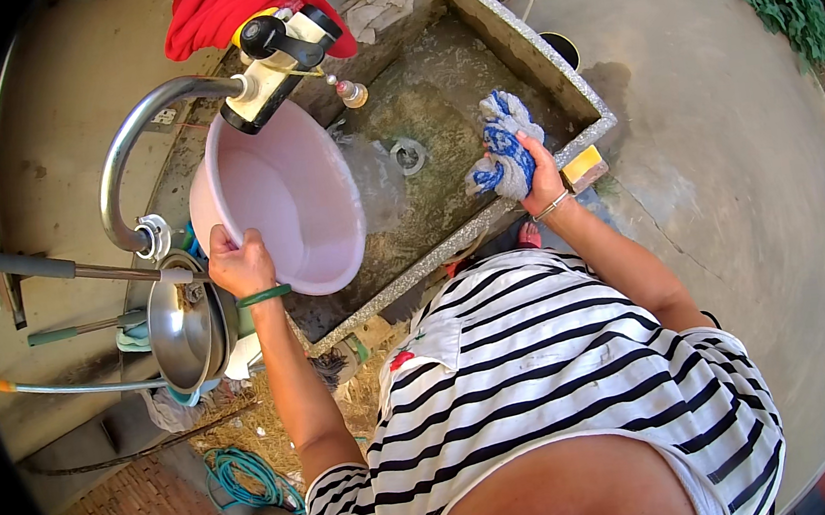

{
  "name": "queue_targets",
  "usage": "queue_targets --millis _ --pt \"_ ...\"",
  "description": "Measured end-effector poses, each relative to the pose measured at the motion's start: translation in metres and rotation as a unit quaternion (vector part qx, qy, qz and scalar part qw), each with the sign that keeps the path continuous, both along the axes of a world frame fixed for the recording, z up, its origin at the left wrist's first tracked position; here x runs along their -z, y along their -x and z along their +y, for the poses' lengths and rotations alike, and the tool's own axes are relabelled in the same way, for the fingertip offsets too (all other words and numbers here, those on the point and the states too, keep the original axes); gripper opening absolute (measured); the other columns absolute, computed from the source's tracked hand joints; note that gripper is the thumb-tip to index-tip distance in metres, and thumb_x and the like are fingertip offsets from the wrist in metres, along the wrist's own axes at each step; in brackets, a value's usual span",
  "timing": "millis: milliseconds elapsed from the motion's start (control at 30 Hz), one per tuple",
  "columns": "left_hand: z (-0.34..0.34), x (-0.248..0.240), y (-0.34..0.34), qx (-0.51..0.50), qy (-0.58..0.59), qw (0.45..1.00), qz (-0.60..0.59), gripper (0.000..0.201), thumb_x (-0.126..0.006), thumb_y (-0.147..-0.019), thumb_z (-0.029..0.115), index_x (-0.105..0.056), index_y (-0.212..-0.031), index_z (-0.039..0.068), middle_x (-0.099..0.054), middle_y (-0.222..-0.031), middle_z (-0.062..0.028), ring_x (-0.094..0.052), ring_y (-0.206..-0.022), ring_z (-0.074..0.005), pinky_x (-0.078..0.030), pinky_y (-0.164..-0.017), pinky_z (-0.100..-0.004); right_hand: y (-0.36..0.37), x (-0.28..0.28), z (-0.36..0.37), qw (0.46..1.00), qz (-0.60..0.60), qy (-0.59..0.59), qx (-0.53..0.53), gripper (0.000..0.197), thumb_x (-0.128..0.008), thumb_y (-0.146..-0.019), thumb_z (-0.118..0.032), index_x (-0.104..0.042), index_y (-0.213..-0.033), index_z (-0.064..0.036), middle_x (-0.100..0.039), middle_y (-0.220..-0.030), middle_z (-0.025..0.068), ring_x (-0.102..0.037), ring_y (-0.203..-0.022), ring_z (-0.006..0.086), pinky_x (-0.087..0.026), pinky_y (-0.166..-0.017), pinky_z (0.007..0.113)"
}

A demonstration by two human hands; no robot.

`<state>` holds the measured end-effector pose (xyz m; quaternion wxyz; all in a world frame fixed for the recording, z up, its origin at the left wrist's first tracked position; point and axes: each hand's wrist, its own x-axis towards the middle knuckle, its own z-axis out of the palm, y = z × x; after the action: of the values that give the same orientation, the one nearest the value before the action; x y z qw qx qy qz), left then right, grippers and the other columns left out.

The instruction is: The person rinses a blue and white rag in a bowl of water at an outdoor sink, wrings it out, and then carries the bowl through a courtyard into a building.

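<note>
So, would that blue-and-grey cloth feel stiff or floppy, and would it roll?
The cloth is probably floppy, since it bunches into folds in the right hand. Its uneven, crumpled shape seems unlikely to roll.

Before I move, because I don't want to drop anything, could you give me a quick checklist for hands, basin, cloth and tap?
1. Left hand gripping pink basin: ok, at its rim.
2. Right hand holding blue-and-grey cloth: ok, bunched in the fingers.
3. Cloth clear of basin: ok, they are apart.
4. Basin level: not ok, tilted, mouth toward the sink.
5. Tap shut off: cannot tell.
</note>
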<state>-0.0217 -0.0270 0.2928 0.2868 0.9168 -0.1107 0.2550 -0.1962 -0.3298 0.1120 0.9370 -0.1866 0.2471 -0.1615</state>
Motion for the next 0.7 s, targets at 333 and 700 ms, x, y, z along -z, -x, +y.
queue_targets --millis 333,700 --pt "0.004 -0.005 0.017 -0.027 -0.142 0.986 -0.085 0.012 -0.056 -0.065 0.009 -0.045 -0.063 0.004 -0.046 -0.051 -0.0154 -0.046 -0.045 -0.0345 -0.039 -0.046 -0.0404 0.0 0.002 0.0 0.999 -0.004 0.025 -0.028 0.04 -0.048 -0.09 -0.031 -0.054 -0.117 -0.0015 -0.064 -0.104 0.0136 -0.062 -0.093 0.0249 -0.049 -0.084 0.038" --pt "0.029 0.006 0.013 -0.061 -0.016 0.998 -0.02 0.014 -0.056 -0.062 0.008 -0.043 -0.062 0.003 -0.041 -0.05 -0.007 -0.038 -0.045 -0.018 -0.036 -0.047 -0.0327 0.0 0.0 0.001 0.999 -0.011 0.037 -0.007 0.035 -0.053 -0.089 -0.026 -0.057 -0.111 0.0011 -0.065 -0.099 0.0113 -0.064 -0.087 0.0238 -0.051 -0.079 0.036"
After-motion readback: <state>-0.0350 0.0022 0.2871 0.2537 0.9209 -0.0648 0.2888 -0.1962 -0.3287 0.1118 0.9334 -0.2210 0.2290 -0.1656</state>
